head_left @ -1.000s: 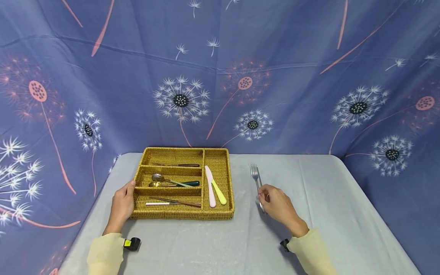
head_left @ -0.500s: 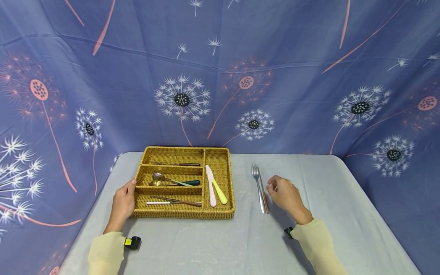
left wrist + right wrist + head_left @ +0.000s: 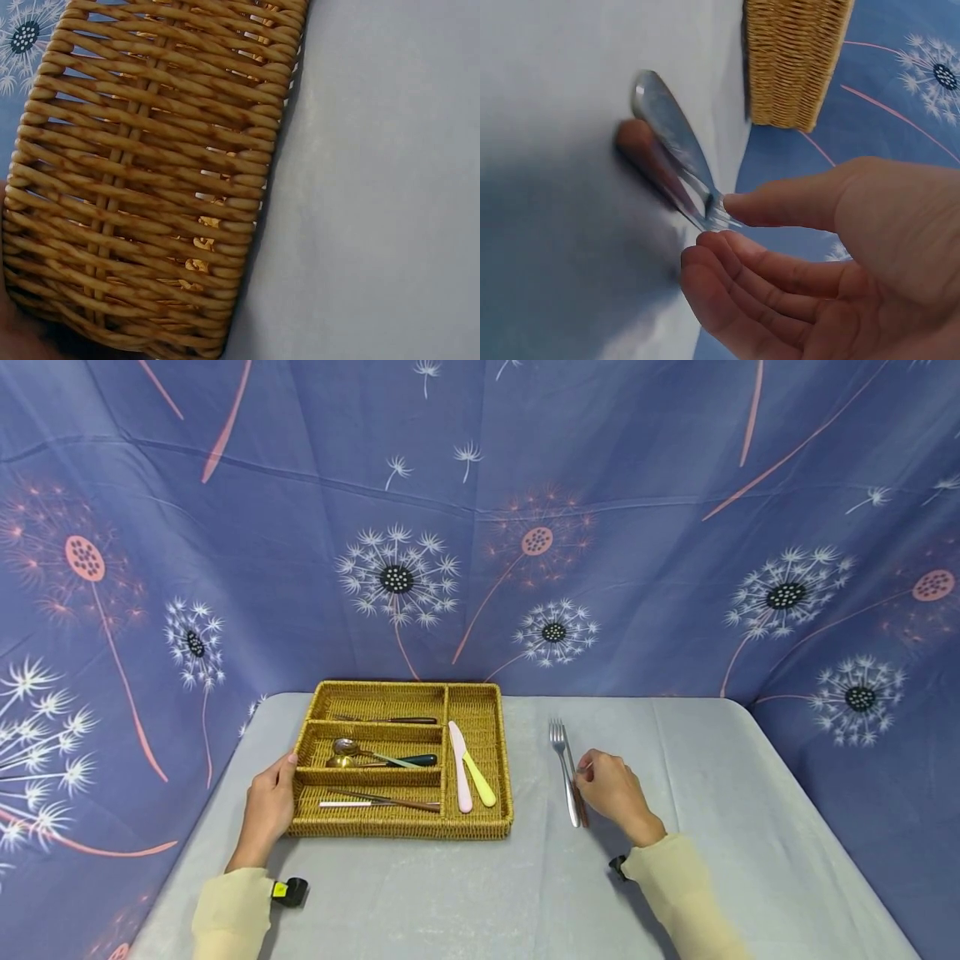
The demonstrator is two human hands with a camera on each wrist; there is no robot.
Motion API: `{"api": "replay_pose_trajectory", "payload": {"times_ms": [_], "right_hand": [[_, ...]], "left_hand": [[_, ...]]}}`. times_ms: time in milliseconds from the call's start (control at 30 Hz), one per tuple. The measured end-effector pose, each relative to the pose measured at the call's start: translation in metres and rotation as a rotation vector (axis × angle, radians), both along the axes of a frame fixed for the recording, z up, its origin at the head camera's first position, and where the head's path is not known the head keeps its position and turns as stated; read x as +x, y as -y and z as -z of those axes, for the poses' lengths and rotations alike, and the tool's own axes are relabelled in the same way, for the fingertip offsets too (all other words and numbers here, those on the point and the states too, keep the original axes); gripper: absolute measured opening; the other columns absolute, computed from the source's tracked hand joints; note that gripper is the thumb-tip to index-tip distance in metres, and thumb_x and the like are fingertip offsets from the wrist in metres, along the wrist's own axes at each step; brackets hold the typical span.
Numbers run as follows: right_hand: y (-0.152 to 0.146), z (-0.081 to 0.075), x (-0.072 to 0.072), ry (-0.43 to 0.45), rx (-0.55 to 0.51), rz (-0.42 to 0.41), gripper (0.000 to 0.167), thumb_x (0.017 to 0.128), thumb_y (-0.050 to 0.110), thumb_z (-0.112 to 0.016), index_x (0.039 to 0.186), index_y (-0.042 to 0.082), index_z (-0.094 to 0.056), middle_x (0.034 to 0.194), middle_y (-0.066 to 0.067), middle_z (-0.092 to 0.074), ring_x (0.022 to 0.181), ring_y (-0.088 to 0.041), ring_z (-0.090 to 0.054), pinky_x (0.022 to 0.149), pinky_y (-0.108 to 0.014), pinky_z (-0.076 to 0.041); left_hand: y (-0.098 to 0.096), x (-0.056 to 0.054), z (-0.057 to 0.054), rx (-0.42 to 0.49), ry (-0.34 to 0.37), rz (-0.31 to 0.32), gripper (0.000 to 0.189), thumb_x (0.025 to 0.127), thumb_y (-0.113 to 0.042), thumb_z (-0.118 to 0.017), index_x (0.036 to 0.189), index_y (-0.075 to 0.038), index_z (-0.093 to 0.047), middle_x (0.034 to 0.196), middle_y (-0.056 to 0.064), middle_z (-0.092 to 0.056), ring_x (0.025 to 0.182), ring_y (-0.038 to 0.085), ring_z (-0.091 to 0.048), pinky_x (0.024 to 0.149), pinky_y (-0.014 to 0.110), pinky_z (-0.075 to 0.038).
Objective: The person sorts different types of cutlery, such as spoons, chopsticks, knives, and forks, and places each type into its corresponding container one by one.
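A woven wicker cutlery tray (image 3: 397, 828) stands on the left half of the table. My left hand (image 3: 267, 802) holds its left side, thumb over the rim; in the left wrist view the woven wall (image 3: 150, 172) fills the left part. To the tray's right, a silver fork (image 3: 561, 752) lies tines away from me, with a slim brown-handled utensil (image 3: 584, 818) close along its right side. My right hand (image 3: 613, 789) is at this brown handle. In the right wrist view, a gap shows between thumb (image 3: 780, 202) and curved fingers, with the cutlery beyond.
Inside the tray lie two spoons (image 3: 347, 747), a pink knife (image 3: 461, 777), a yellow-handled knife (image 3: 478, 781), a dark-handled piece (image 3: 412, 720), and white- and brown-handled pieces (image 3: 345, 803). A blue dandelion-print curtain (image 3: 630, 593) surrounds the grey table (image 3: 450, 902).
My right hand has left the fork, moved right off the cutlery, then come back left to the brown handle. The fork now lies beside that utensil. My left hand stays at the tray.
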State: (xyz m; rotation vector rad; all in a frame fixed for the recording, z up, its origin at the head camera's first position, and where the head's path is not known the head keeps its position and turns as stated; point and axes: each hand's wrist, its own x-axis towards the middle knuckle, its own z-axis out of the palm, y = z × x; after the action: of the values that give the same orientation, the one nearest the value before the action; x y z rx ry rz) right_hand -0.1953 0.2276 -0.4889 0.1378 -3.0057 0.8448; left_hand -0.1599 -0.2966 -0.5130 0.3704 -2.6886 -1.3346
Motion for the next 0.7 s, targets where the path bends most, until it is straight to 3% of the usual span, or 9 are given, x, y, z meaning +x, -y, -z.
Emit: {"api": "replay_pose_trajectory", "payload": {"times_ms": [267,700], "right_hand": [[0.0051,0.0115,-0.001,0.018,0.038,0.017,0.008,0.093,0.003,-0.069,0.1,-0.001,-0.071,0.081,-0.004,-0.068,0.066,-0.021,-0.061,0.057,-0.038,-0.051],[0.0048,0.0069,0.004,0.002,0.084,0.034,0.006,0.084,-0.004,-0.066,0.09,-0.003,-0.067,0.074,-0.008,-0.066,0.06,-0.022,-0.06,0.054,-0.04,-0.052]], "left_hand": [[0.001,0.0007,0.0005,0.001,0.0,0.001,0.068,0.118,-0.048,-0.026,0.16,0.003,-0.044,0.162,0.032,-0.041,0.152,0.055,-0.035,0.127,0.065,-0.027],[0.0004,0.0006,0.0001,0.001,-0.004,0.005,0.068,0.118,-0.046,-0.026,0.16,0.004,-0.043,0.162,0.033,-0.041,0.152,0.055,-0.034,0.127,0.065,-0.026]]}}
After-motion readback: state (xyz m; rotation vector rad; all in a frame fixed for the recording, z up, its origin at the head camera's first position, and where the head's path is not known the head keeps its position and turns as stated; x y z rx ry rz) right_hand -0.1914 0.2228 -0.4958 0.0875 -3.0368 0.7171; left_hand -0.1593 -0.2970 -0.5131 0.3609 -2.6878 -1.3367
